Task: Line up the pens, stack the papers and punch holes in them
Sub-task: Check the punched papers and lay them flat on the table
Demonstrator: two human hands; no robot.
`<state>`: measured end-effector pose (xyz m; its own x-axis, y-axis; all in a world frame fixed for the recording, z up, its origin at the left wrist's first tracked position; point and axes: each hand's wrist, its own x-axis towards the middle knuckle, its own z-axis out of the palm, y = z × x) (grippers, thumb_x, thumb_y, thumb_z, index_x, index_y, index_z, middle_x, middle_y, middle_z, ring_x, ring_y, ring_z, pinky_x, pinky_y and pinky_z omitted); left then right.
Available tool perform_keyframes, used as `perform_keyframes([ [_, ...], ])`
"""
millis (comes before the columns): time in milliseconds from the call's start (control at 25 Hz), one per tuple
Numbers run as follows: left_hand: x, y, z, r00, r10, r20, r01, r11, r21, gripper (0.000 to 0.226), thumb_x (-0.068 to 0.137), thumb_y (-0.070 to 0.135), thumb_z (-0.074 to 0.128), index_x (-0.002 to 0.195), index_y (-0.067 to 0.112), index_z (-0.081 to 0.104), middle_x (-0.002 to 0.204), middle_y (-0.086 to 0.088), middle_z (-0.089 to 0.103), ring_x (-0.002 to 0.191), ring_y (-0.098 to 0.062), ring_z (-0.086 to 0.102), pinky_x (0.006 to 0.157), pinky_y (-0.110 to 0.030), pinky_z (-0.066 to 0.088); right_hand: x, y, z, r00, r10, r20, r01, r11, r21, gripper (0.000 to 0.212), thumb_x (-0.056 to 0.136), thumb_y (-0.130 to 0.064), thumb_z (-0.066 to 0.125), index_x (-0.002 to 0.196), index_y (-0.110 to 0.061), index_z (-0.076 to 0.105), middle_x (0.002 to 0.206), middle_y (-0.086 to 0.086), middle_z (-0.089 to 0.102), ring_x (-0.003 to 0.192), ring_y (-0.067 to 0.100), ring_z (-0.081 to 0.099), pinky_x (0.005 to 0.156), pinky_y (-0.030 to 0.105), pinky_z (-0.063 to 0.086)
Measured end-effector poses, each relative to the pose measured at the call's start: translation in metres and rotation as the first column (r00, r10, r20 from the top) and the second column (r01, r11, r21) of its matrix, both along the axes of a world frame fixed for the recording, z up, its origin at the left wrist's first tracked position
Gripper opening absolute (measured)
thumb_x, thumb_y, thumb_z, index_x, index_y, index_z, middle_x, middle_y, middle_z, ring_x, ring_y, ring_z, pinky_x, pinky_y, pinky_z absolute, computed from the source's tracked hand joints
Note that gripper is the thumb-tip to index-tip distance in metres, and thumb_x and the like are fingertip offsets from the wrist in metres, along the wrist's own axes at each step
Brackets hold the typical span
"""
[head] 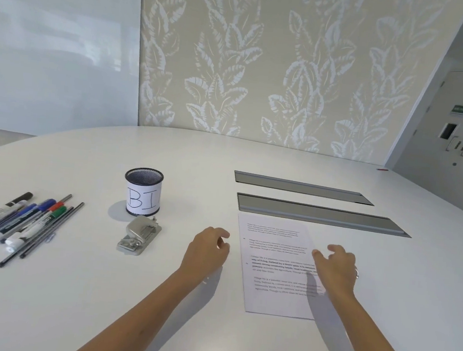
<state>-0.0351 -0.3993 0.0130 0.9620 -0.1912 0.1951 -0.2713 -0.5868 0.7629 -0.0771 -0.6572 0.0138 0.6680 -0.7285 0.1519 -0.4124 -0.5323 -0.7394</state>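
Fingers: we are holding both sets loosely apart, gripping nothing, left hand [208, 247] just left of the papers [277, 268], right hand [334, 264] over their right edge. Papers' long axis running away from us. Punch [139, 235] lying farther left, nearer our left hand, path unobstructed; pens [20, 219] far left; cup [143, 191] beyond.

a stack of printed papers [274, 268] lies flat between the left hand [207, 248] and right hand [336, 265], its right edge under the right hand. a silver hole punch [139, 235] sits just left of the left hand. farther left, pens and markers [16, 222] lie side by side, angled.
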Motion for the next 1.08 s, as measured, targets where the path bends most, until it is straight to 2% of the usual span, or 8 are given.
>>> perform_keyframes([
  [120,0.01,0.04,0.008,0.98,0.072,0.186,-0.073,0.997,-0.002,0.025,0.089,0.012,0.049,0.106,0.021,0.066,0.099,0.001,0.063,0.082,-0.018,0.057,0.076,-0.03,0.045,0.013,0.046,0.008,0.979,0.09,0.182,-0.066,0.989,-0.131,0.031,0.087,-0.018,0.06,0.117,-0.01,0.059,0.119,0.016,0.052,0.108,0.034,0.052,0.092,0.042,0.043],
  [240,0.029,0.09,0.011,0.943,0.139,0.302,-0.176,0.979,0.099,0.027,0.088,0.01,0.052,0.107,0.02,0.067,0.104,-0.002,0.062,0.096,-0.027,0.053,0.079,-0.036,0.046,0.025,0.109,0.013,0.93,0.253,0.265,-0.199,0.956,-0.214,0.023,0.086,-0.009,0.059,0.108,-0.012,0.064,0.108,0.01,0.054,0.102,0.027,0.052,0.091,0.037,0.042],
  [360,0.048,0.139,0.005,0.954,0.143,0.263,-0.203,0.955,0.218,0.031,0.087,0.012,0.055,0.114,0.018,0.068,0.12,-0.004,0.061,0.109,-0.033,0.05,0.087,-0.041,0.047,0.036,0.166,0.005,0.862,0.413,0.294,-0.349,0.904,-0.246,0.021,0.084,-0.001,0.058,0.099,-0.011,0.068,0.102,0.005,0.055,0.091,0.022,0.056,0.085,0.031,0.045],
  [520,0.056,0.175,-0.008,0.989,-0.086,0.124,0.061,0.98,0.192,0.027,0.09,0.016,0.055,0.113,0.017,0.069,0.125,-0.005,0.059,0.111,-0.027,0.057,0.093,-0.04,0.048,0.053,0.219,-0.017,0.849,0.461,0.258,-0.442,0.888,-0.128,0.026,0.085,0.005,0.051,0.093,-0.01,0.07,0.102,0.006,0.062,0.084,0.015,0.058,0.079,0.022,0.045],
  [640,0.052,0.183,-0.019,0.982,-0.135,0.131,0.112,0.979,0.171,0.028,0.095,0.021,0.049,0.119,0.021,0.063,0.124,-0.003,0.055,0.109,-0.021,0.056,0.09,-0.037,0.047,0.064,0.233,-0.032,0.876,0.424,0.231,-0.417,0.905,-0.082,0.028,0.087,0.008,0.046,0.098,-0.004,0.069,0.106,0.008,0.066,0.091,0.016,0.06,0.078,0.014,0.04],
  [840,0.049,0.184,-0.027,0.973,-0.105,0.207,0.066,0.981,0.185,0.03,0.096,0.024,0.045,0.123,0.022,0.058,0.122,-0.006,0.055,0.105,-0.028,0.057,0.084,-0.041,0.048,0.076,0.234,-0.032,0.85,0.527,-0.015,-0.512,0.818,-0.262,0.03,0.088,0.009,0.039,0.095,-0.004,0.066,0.099,0.007,0.061,0.093,0.018,0.053,0.086,0.029,0.04],
  [920,0.049,0.184,-0.029,0.971,-0.105,0.215,0.064,0.98,0.19,0.03,0.097,0.026,0.043,0.123,0.022,0.057,0.121,-0.007,0.054,0.103,-0.03,0.056,0.084,-0.041,0.048,0.077,0.236,-0.032,0.808,0.571,-0.145,-0.583,0.739,-0.338,0.035,0.088,0.009,0.039,0.111,0.0,0.064,0.116,0.01,0.063,0.108,0.022,0.056,0.096,0.029,0.041],
  [1080,0.053,0.184,-0.034,0.969,-0.098,0.227,0.05,0.977,0.206,0.033,0.097,0.029,0.043,0.126,0.02,0.055,0.123,-0.01,0.053,0.101,-0.032,0.056,0.082,-0.039,0.047,0.064,0.239,-0.034,0.795,0.584,-0.167,-0.592,0.683,-0.428,0.047,0.079,0.02,0.041,0.113,0.001,0.066,0.119,0.011,0.065,0.112,0.025,0.06,0.096,0.027,0.044],
])
